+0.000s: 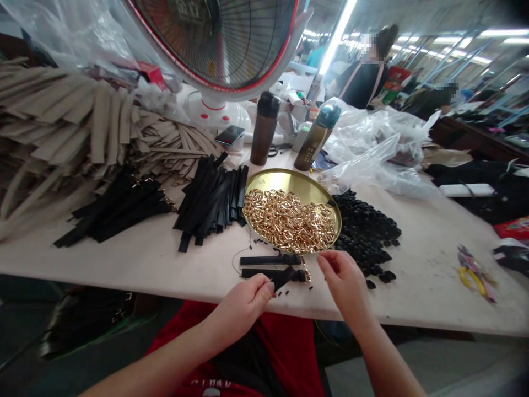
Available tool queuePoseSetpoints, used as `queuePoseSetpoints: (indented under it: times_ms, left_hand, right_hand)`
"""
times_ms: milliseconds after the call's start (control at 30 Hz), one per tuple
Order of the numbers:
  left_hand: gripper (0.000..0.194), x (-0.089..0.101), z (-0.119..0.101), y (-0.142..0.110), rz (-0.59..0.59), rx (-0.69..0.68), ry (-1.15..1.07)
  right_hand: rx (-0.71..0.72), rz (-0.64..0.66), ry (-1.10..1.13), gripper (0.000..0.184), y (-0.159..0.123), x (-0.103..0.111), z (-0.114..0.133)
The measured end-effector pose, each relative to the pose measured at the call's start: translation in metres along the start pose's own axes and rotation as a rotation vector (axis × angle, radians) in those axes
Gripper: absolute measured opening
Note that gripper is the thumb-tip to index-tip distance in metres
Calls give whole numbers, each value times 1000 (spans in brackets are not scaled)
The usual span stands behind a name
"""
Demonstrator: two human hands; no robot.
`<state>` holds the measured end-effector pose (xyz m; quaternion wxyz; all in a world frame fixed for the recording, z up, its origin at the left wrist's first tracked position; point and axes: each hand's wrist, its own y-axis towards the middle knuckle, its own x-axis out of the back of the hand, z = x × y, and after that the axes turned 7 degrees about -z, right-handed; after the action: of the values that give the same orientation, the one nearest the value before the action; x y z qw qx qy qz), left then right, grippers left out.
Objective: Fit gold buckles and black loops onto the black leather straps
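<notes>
My left hand (248,300) pinches a black strap (285,277) between thumb and fingers, close to the table's front edge. Beside and under it lie two more black straps (268,260) with gold buckles at their right ends. My right hand (345,284) is at the near rim of a round gold tray (285,179); thumb and fingertips are drawn together, and whatever they may hold is too small to make out. Gold buckles (291,220) heap up inside the tray. A pile of small black loops (363,231) lies right of it.
Stacks of black straps (212,198) and buckled straps (119,207) lie left, before beige strips (103,116). Behind stand a fan (219,38), a dark bottle (264,129), another bottle (316,140) and plastic bags (380,143). Pliers (473,273) rest at right. A person (361,80) is farther back.
</notes>
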<state>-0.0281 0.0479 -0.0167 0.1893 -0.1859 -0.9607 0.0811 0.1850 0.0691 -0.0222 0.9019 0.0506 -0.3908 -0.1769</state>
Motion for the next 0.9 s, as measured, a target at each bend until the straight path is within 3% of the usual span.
queuePoseSetpoints:
  times_ms: [133, 267, 367, 467, 600, 667, 767, 900]
  left_hand:
    - [33, -5, -2, 9, 21, 6, -57]
    - [32, -5, -2, 13, 31, 33, -68]
    - [33, -4, 1, 13, 7, 51, -101]
    - [32, -3, 0, 14, -49, 52, -187]
    - [30, 0, -10, 16, -115, 32, -270]
    - [29, -1, -17, 16, -133, 20, -287]
    - [27, -6, -22, 12, -130, 15, -342]
    - [21, -15, -21, 0, -92, 94, -375]
  right_hand:
    - [175, 26, -534, 20, 49, -12, -8]
    - [138, 46, -666, 13, 63, -28, -7]
    - [89, -46, -452, 12, 66, -25, -10]
    - [-41, -66, 7, 16, 63, -13, -7]
    - [-387, 131, 731, 20, 34, 0, 18]
    - [-539, 228, 957, 21, 9, 1, 35]
    - [-667, 257, 1094, 24, -32, -4, 53]
    - [-631, 209, 1075, 30, -74, -14, 60]
